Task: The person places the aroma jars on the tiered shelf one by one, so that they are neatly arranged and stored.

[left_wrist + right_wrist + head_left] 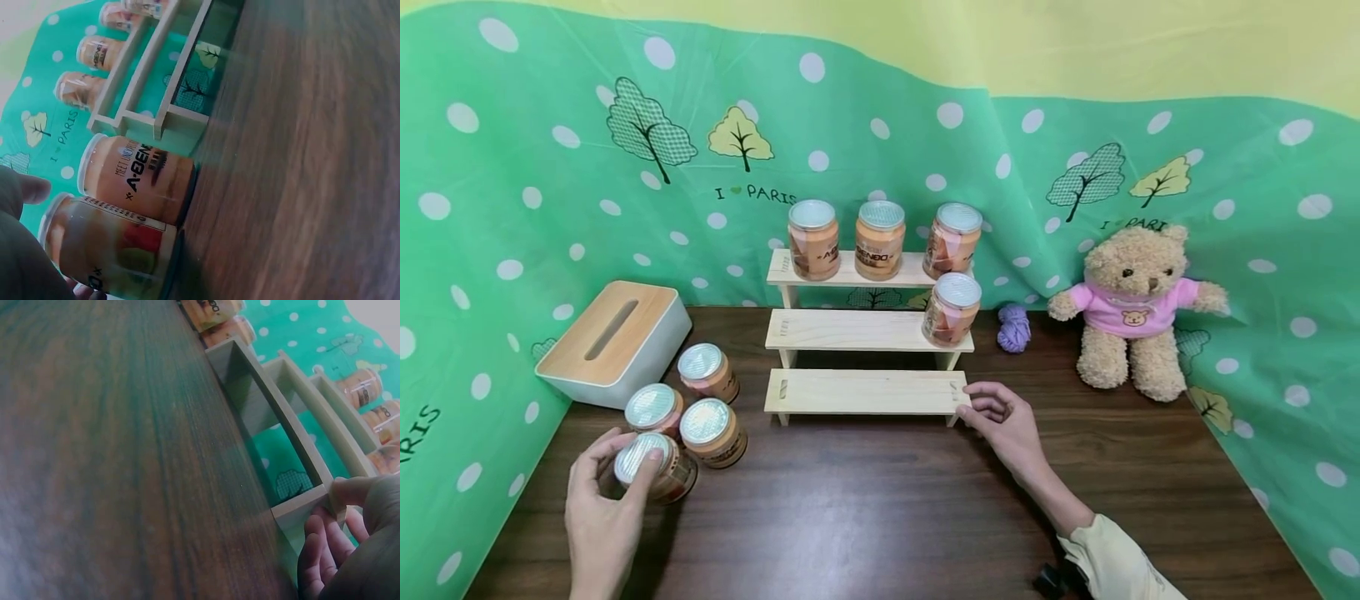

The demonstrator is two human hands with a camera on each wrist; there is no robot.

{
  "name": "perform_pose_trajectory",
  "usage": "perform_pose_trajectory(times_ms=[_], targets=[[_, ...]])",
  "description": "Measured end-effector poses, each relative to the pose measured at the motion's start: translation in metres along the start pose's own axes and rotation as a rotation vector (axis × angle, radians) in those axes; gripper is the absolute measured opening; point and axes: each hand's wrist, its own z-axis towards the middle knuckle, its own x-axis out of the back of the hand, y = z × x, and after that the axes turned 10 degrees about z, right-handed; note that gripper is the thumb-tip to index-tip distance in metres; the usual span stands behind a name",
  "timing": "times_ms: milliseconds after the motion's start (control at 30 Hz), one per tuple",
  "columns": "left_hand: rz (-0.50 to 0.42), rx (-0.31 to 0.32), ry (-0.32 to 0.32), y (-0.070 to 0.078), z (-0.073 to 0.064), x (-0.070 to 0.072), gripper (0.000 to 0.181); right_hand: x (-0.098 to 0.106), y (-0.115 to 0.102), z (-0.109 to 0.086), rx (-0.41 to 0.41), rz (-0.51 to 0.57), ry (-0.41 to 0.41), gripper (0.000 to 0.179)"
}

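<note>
My left hand (601, 500) is curved about the nearest jar (673, 482) of a group at the left, a clear jar with orange contents and a silvery lid. Its thumb overlaps the lid from above, and in the left wrist view the thumb (34, 189) shows apart from the lid while fingertips lie by the jar's side. That jar stands upright on the table. My right hand (1003, 423) pinches the right end of the lowest step of a three-tier wooden display stand (865, 392). Three jars (880, 242) line the top step; another jar (951, 312) stands at the middle step's right end.
Several more jars (715, 433) stand close beside the left hand. Behind them is a tissue box (662, 342) with a wooden lid. Purple yarn (1013, 327) and a teddy bear (1133, 312) in a pink shirt are right of the stand. A green dotted cloth (880, 150) hangs behind.
</note>
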Motion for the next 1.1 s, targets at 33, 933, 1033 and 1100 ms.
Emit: perform_pose_trajectory(times_ms=[33,933,1033,1100], targets=[[-0.005,0.021,-0.010,-0.001,0.001,0.000,0.039,0.000,0.000,0.000,0.000,0.000,-0.002,0.032],[0.147,0.035,0.061,-0.009,-0.012,-0.001,0.057,0.001,0.001,0.000,-0.011,-0.014,-0.012,0.032],[0.161,0.023,0.074,-0.009,-0.013,-0.002,0.059,0.001,0.001,0.000,-0.010,-0.016,-0.014,0.032],[0.165,0.023,0.085,-0.010,-0.013,-0.002,0.060,0.001,0.001,0.000,-0.009,-0.014,-0.014,0.032]])
